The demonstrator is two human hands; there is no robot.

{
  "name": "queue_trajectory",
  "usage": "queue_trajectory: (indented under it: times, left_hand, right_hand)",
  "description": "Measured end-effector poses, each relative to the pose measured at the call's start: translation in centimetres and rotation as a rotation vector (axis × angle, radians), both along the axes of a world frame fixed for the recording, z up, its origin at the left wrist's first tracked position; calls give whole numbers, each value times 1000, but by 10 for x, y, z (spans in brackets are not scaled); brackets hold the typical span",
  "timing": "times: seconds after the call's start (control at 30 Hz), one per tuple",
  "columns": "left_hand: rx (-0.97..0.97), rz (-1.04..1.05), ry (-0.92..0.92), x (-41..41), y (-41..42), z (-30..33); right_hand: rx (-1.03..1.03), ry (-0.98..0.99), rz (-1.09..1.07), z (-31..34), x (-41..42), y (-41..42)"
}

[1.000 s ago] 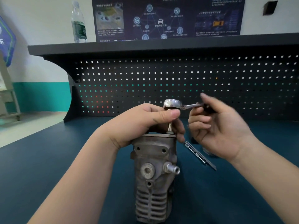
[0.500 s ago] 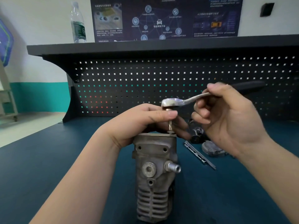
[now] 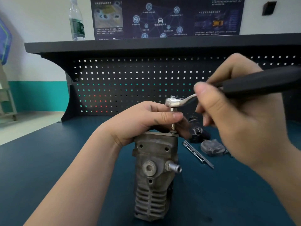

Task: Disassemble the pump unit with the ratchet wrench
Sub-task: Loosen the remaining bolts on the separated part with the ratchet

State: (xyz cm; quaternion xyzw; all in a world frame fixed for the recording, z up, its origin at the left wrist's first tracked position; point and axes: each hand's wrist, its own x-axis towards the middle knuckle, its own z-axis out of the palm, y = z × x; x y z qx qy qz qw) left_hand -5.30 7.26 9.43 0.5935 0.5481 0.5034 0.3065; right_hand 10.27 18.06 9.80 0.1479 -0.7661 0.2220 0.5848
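The wall poster (image 3: 166, 17) carries Chinese captions and a car icon, all too blurred to read.

The blue bench top (image 3: 48, 168) left of the pump (image 3: 154, 173) lies bare, open to a hand from that side. To the pump's right, a slim metal bar (image 3: 197, 154), a round grey cover (image 3: 212, 147) and a dark part (image 3: 197, 131) crowd the near surface. Behind, the pegboard (image 3: 130, 82) and its shelf (image 3: 162, 44) wall off the back. Above the pump, the wrench (image 3: 211, 93) and both hands fill the space.

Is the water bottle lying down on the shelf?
No, the water bottle stands upright on the dark shelf, beside the poster.
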Motion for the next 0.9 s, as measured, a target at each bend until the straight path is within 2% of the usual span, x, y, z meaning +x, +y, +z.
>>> queue_trajectory:
  times: [0.03, 0.1, 0.2, 0.27, 0.33, 0.4, 0.47, 0.53, 0.57, 0.6, 0.63, 0.67, 0.77, 0.83, 0.9]
  left_hand:
    - [2, -12, -5, -1, 1, -1]
    - [-7, -9, -22, -2, 0, -1]
    - [0, 29, -47, -4, -2, -2]
    - [9, 70, -13, -3, -3, -2]
    - [7, 98, 5, -5, -3, -3]
    - [-4, 113, -10, -3, -4, -3]
    - [-5, 112, 6, -1, -5, -2]
    - [-6, 91, 26, 8, -3, 4]
    - [-13, 75, 61, 10, -4, 3]
    - [-16, 88, 108, 14, -4, 3]
    - [18, 112, 140, 11, -3, 1]
    - [34, 129, 127, 11, -3, 2]
    - [32, 88, 26, 0, -4, -2]
    - [23, 109, 4, -4, -5, -4]
    - [29, 103, -6, -6, -5, -4]
  right_hand:
    - [-181, -38, 157, 1, -3, 2]
    - [-672, -107, 531, 0, -12, 9]
    - [-1352, -236, 964, -13, -28, 16]
    - [-1593, -244, 1160, -23, -35, 17]
    - [-1626, -226, 1165, -26, -37, 18]
    - [-1432, -214, 1024, -20, -32, 17]
    - [-933, -137, 727, -13, -19, 13]
    - [-316, -50, 288, -7, -4, 1]
    - [-98, -31, 98, -6, 0, -3]
    - [2, -15, -17, -6, 3, -4]
    - [-16, -13, -28, -6, 3, -5]
    - [-138, -37, 61, -4, 2, -6]
    - [-861, -189, 649, -3, -10, 3]
    - [-1300, -290, 917, -7, -19, 14]
    - [-1530, -308, 1077, -14, -25, 20]
